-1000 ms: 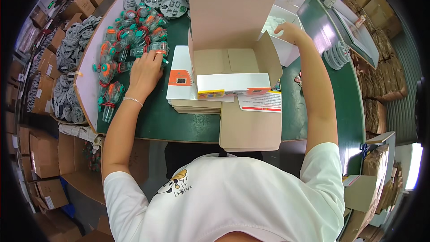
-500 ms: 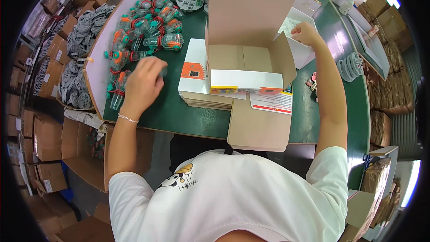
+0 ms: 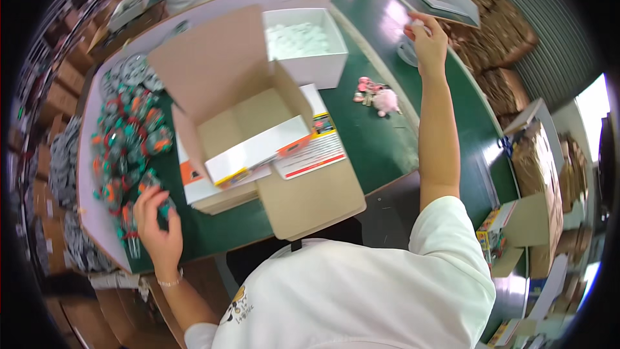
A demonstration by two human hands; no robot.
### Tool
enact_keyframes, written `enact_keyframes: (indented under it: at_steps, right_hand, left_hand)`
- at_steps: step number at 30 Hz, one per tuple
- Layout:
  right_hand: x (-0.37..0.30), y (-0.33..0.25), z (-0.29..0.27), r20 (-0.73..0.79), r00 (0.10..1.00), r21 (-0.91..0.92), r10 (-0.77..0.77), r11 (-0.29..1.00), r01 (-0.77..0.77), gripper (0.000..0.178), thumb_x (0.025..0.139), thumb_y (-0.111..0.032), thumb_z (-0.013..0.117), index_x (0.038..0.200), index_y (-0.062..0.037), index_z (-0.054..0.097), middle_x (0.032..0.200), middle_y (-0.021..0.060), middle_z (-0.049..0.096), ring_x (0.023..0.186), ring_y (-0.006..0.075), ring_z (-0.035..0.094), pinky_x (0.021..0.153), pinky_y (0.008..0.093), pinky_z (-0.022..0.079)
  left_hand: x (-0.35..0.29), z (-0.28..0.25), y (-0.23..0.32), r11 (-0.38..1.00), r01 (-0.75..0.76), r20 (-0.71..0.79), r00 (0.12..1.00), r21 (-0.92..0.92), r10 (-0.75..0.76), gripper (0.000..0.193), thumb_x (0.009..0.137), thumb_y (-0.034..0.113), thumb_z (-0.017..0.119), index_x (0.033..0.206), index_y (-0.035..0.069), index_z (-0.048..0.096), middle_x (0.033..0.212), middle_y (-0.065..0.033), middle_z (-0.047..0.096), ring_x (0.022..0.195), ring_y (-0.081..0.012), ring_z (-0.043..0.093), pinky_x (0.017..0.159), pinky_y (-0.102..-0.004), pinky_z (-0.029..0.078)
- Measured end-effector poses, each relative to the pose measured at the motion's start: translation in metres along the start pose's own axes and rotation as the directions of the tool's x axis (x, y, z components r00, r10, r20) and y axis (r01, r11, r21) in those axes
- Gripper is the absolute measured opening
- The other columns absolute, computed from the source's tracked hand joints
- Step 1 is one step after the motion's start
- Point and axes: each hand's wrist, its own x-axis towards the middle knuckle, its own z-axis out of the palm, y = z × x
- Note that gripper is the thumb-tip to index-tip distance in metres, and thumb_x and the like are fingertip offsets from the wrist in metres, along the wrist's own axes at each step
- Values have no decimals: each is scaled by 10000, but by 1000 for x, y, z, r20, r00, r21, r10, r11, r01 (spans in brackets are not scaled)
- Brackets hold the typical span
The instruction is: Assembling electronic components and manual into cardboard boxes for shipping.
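The left hand [image 3: 160, 232] is at the clear bottles [image 3: 158, 140] by the desk's [image 3: 368, 161] left rim, thumb apart from curved fingers (grip unclear). The right hand [image 3: 427, 42], fingers curled, hold too blurred to tell, is near grey rings [image 3: 407, 56]. Open carton [image 3: 213, 58] mid-desk; bare green room rightward.

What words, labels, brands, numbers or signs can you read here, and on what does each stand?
Nothing reads clearly.
White panel with red stripe: small print, too blurred.
Open box, front wall: coloured print, too blurred.
Stack beneath it: orange mark, too blurred.
White shirt: lettering beside a cartoon, too small.
Open carton, right: coloured print, too small.
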Motion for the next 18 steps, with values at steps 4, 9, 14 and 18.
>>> enact_keyframes:
  at_steps: [4, 9, 14, 18]
  right_hand:
    - [14, 54, -102, -319, 803, 514, 503, 804, -299, 261, 904, -26, 555, 1140, 39, 646, 1008, 138, 656, 896, 174, 641, 751, 280, 511]
    - [-1, 67, -119, -356, 634, 598, 686, 689, -410, 279, 905, 33, 518, 1157, 57, 634, 1072, 154, 648, 979, 198, 637, 832, 295, 525]
    - [-40, -45, -33, 160, 987, 366, -16, 929, -44, 273, 921, 16, 579, 1190, 33, 625, 1132, 143, 672, 1081, 214, 645, 907, 324, 533]
    - [-71, -101, 78, 438, 708, 126, -554, 817, 562, 200, 959, -41, 562, 1134, -25, 659, 1180, 96, 688, 1073, 222, 668, 946, 319, 523]
  left_hand:
    - [-14, 14, 2, 999, 0, -119, 993, -45, -5, 194, 817, -54, 578, 998, -7, 627, 1164, -165, 638, 1138, -347, 578, 1008, -426, 418]
    - [-35, 20, 9, 997, 71, -174, 982, -30, -76, 160, 837, -64, 577, 980, -14, 632, 1144, -162, 647, 1130, -337, 589, 1003, -419, 424]
    - [-5, 34, 33, 995, -19, -243, 970, -95, -5, 140, 848, -69, 589, 968, -21, 641, 1114, -160, 657, 1106, -336, 599, 995, -424, 435]
    - [9, 50, 56, 977, -117, -381, 924, -176, 42, 134, 850, -73, 592, 964, -27, 643, 1098, -159, 661, 1098, -337, 600, 988, -428, 442]
